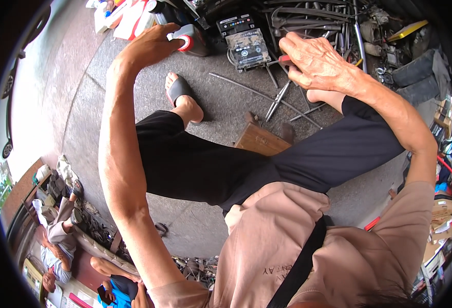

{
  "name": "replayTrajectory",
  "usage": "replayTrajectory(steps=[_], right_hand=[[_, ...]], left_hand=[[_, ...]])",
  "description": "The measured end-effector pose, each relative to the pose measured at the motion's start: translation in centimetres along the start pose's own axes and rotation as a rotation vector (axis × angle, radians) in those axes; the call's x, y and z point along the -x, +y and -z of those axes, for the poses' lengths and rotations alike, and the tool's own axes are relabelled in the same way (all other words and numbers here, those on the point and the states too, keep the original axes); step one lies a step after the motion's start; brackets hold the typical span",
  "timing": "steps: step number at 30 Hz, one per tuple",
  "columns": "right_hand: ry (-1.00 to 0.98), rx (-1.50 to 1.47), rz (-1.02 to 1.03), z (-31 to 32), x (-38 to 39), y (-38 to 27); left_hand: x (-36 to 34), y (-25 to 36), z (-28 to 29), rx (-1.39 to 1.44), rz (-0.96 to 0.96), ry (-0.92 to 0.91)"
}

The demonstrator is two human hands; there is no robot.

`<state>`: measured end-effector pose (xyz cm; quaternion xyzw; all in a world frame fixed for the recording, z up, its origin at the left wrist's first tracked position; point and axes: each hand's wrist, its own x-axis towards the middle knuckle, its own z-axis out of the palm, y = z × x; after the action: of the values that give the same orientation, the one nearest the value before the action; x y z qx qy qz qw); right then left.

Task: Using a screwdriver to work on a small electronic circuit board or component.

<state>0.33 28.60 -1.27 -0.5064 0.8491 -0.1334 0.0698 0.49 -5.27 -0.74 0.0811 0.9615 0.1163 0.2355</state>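
My left hand (156,45) is stretched out at the upper left, its fingers apart beside the red-and-white cap (185,42) of a dark grey jug (199,41). Whether a fingertip touches the cap is hard to tell. At the upper right, my right hand (316,62) is closed around a small red-handled tool (285,59); its kind is mostly hidden by the fingers. Between the hands, a dark battery (246,50) with a worn top label stands on the floor. Below my right hand, several thin metal rods (276,101) lie crossed.
A pile of hammers and wrenches (313,20) fills the top right, with a yellow-edged piece (408,31) beyond. A wooden stool (261,139) shows between my legs. Colourful containers (128,18) stand at the top left. Two people sit at the lower left near a parts heap (95,220).
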Motion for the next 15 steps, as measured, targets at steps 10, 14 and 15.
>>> replayTrajectory(steps=[10,14,15], right_hand=[[-0.095,0.058,-0.070,0.15,0.10,0.06],[-0.038,-0.003,0.013,-0.03,-0.07,0.31],[-0.038,-0.003,0.011,-0.14,0.01,0.39]], left_hand=[[-0.46,-0.04,-0.32,0.009,-0.069,0.037],[-0.40,-0.16,-0.25,0.035,-0.065,0.035],[-0.45,-0.06,-0.24,0.035,-0.066,0.035]])
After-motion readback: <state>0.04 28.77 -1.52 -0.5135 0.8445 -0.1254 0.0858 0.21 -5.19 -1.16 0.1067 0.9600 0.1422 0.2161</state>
